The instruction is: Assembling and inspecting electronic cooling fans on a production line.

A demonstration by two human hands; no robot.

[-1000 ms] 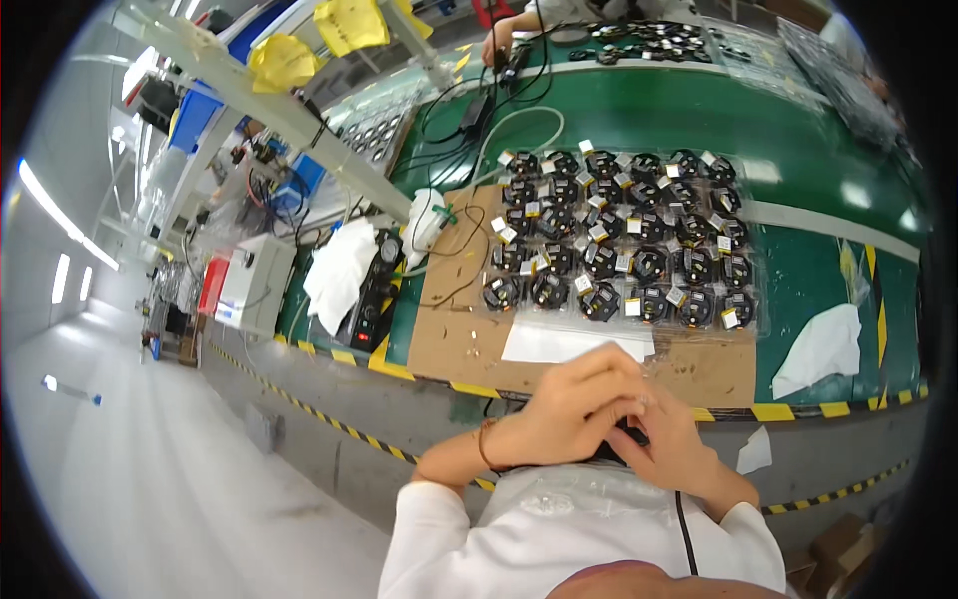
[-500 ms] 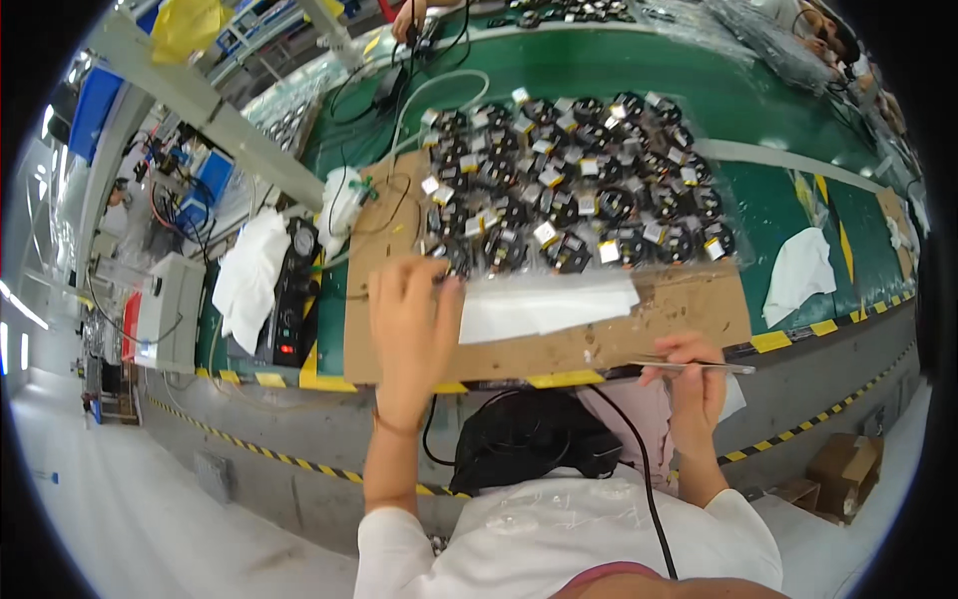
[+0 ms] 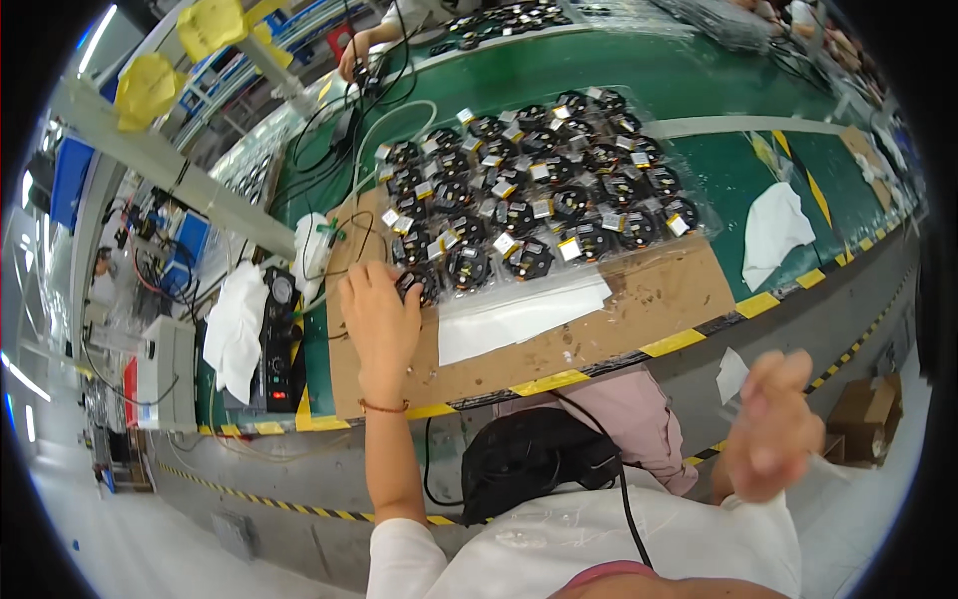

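Note:
A clear plastic tray point(image 3: 689, 262) lies on the cardboard, filled with rows of round black electronic parts point(image 3: 529, 258) that have small white-and-yellow blocks beside them. At its near left corner, my left hand point(image 3: 379, 314) has its fingers closed around the edge of one round black part point(image 3: 424, 287). My right hand point(image 3: 773, 429) is raised off the table's front edge on the right, blurred, with its fingers curled. A faint thin streak by its palm looks like the tweezers point(image 3: 830, 469); most of them is hidden. White paper point(image 3: 519, 324) lies in front of the tray.
Cardboard point(image 3: 649, 299) covers part of the green table point(image 3: 699, 85). At left stand a black control box point(image 3: 274, 344) and a white cloth point(image 3: 236, 329). Another white cloth point(image 3: 776, 235) lies right. A co-worker's hand point(image 3: 357, 55) is at the far side. Striped tape marks the front edge.
My left hand has moved down onto the corner part of the tray. My right hand has moved right, away from the table edge and nearer to me. The view has shifted and turned slightly.

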